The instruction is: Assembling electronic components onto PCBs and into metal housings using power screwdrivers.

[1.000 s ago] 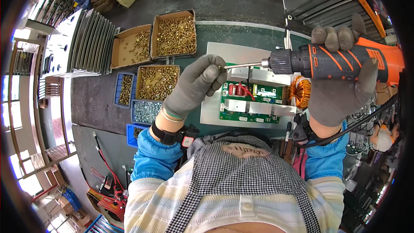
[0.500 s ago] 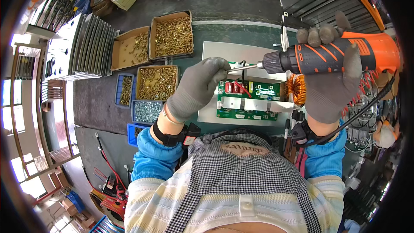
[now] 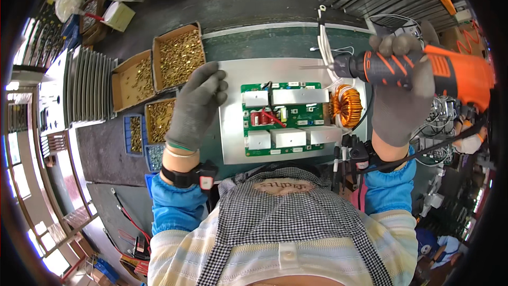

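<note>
In my right hand (image 3: 399, 100), gloved in grey, is an orange and black electric screwdriver (image 3: 391, 69). Its slim bit (image 3: 315, 67) points left above the metal plate's far edge. My left hand (image 3: 198, 103), also gloved, hovers between the screw boxes and the plate, its fingers curled in; whatever they may hold is hidden. A green circuit board (image 3: 288, 116) with white-topped bars lies on a silver metal plate (image 3: 231, 127) in front of me. Beside the board's right edge sits a copper-wound ring coil (image 3: 347, 107).
Cardboard boxes of brass-coloured screws (image 3: 178, 55) stand left of the plate, with a small blue bin (image 3: 135, 134) nearer. A stack of metal panels (image 3: 87, 87) rises farther left. White cables (image 3: 324, 42) run behind the plate. A black cord (image 3: 442, 151) trails from the screwdriver.
My left hand has left the screwdriver bit and moved left toward the screw boxes. The screwdriver stays in my right hand, slightly higher. The head view has shifted, uncovering more of the board.
</note>
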### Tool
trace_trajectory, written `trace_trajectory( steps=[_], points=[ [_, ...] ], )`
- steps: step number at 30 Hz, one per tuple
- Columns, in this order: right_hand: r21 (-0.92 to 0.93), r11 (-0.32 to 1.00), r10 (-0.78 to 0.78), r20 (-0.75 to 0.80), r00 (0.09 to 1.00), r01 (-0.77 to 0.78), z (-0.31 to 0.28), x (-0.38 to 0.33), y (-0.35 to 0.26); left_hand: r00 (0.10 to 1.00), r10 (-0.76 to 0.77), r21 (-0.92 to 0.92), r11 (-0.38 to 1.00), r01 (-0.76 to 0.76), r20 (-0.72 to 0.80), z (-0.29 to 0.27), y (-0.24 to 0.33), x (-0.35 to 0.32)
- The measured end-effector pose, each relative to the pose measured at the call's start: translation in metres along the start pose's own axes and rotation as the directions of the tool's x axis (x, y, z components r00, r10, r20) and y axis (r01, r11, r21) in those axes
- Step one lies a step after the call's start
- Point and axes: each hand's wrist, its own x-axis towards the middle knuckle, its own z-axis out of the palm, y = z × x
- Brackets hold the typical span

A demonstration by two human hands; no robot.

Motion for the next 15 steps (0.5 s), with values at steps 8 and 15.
trace_trajectory(
  steps=[8, 15],
  points=[
    [-0.367, 0.930, 0.016, -0.045, 0.999, -0.032, -0.033, -0.021, 0.022, 0.985, -0.174, -0.346, 0.924, 0.162, -0.004, -0.022, -0.025, 0.037],
    [-0.346, 0.934, 0.087, -0.033, 0.996, -0.093, -0.044, -0.021, 0.030, 0.979, -0.195, -0.353, 0.913, 0.205, 0.063, -0.014, -0.030, 0.053]
  ],
)
